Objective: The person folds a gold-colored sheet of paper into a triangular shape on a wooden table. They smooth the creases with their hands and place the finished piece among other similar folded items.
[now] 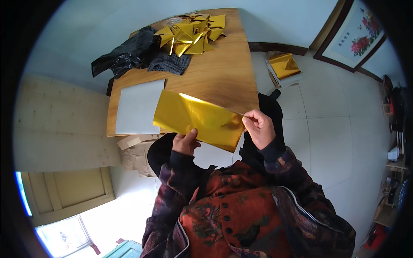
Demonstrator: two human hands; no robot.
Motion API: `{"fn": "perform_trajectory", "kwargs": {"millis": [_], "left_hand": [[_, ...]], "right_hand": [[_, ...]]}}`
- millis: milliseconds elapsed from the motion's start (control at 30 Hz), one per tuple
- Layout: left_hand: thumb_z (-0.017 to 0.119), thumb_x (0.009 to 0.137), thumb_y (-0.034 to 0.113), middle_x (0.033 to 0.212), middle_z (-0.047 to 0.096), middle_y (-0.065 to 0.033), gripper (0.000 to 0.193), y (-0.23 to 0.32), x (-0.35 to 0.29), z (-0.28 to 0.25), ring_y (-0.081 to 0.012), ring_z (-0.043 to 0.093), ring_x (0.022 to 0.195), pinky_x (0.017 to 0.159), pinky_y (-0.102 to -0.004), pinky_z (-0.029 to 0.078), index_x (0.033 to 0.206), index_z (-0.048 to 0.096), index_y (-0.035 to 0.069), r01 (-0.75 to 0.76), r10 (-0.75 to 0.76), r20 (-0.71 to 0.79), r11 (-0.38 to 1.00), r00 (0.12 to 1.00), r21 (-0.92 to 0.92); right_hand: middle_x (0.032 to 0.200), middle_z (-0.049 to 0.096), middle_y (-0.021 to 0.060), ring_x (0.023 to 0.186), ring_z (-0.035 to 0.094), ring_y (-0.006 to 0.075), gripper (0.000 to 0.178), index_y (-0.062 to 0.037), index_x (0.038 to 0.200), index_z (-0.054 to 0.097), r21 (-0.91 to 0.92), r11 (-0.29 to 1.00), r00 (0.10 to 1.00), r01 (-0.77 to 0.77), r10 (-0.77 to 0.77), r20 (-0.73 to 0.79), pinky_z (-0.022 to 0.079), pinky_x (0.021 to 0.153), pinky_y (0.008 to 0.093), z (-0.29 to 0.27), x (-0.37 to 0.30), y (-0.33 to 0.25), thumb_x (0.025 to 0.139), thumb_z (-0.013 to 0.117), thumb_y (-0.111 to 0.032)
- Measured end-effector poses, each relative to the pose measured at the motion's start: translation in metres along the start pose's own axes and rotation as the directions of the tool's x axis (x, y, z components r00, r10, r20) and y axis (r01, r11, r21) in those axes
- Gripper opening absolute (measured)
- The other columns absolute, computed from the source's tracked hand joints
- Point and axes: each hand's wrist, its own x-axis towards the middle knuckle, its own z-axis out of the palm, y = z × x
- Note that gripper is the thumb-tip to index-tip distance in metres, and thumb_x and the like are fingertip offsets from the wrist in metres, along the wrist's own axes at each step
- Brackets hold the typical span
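A shiny gold foil paper sheet [195, 118] is held up above my lap, tilted, just off the near edge of the wooden table. My left hand [186, 142] grips its lower edge with the thumb on top. My right hand [259, 128] pinches the upper right corner between thumb and fingers. Left of the sheet, a white rectangular board or paper [137, 107] lies on the table, partly behind the gold sheet. Farther back sits a heap of folded gold paper pieces [193, 36].
The wooden table [223, 77] carries a black plastic bag [129, 53] and a dark textured cloth [170, 63]. On the floor to the right stands a box with gold sheets [284, 65]. Brown cardboard [140, 157] rests below the table's near left side. Shelves [393, 172] line the far right.
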Motion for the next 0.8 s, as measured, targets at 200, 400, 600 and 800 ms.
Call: {"fn": "perform_trajectory", "kwargs": {"millis": [200,400,600,800], "left_hand": [[0.066,0.090,0.020,0.082,0.071,-0.0103,0.025,0.027,0.049,0.017,-0.0179,0.067,0.059,0.048,-0.0240,0.050,0.104,0.063,-0.001,0.095,-0.079,-0.060,0.929,0.995,0.358],[0.069,0.088,0.023,0.080,0.069,-0.0101,0.030,0.034,0.054,0.023,-0.0178,0.066,0.056,0.046,-0.0251,0.050,0.102,0.060,-0.002,0.095,0.018,-0.197,0.831,0.980,0.549],[0.074,0.076,0.013,0.110,0.057,-0.0149,0.040,0.029,0.034,0.040,-0.0308,0.059,0.102,0.084,-0.0392,0.050,0.110,0.057,0.002,-0.300,0.694,0.134,0.123,0.708,0.946],[0.065,0.083,0.047,0.156,0.025,-0.0133,0.080,0.001,0.044,0.060,-0.0301,0.022,0.145,0.117,-0.0454,0.020,0.146,0.035,0.008,-0.454,0.282,0.552,-0.346,0.784,0.821]], "right_hand": [[0.071,0.064,0.0117,0.064,0.064,0.0261,0.011,-0.0024,0.084,0.061,-0.524,0.847,0.994,0.090,-0.108,-0.005,0.049,0.059,0.0358,-0.012,0.041,0.028,0.086,0.064,-0.013],[0.078,0.065,0.0146,0.075,0.064,0.0355,0.015,-0.0044,0.079,0.059,-0.796,0.597,0.994,0.102,-0.083,0.066,0.050,0.064,0.0458,-0.007,0.058,0.020,0.084,0.062,-0.018],[0.078,0.065,0.0144,0.076,0.064,0.0353,0.013,-0.0046,0.080,0.059,-0.846,0.525,0.996,0.088,-0.074,0.057,0.050,0.064,0.0457,-0.006,0.066,0.012,0.084,0.061,-0.017],[0.077,0.064,0.0150,0.074,0.063,0.0362,0.015,-0.0047,0.079,0.057,-0.850,0.522,0.997,0.071,-0.069,0.041,0.050,0.062,0.0465,-0.010,0.065,0.016,0.083,0.062,-0.018]]}}
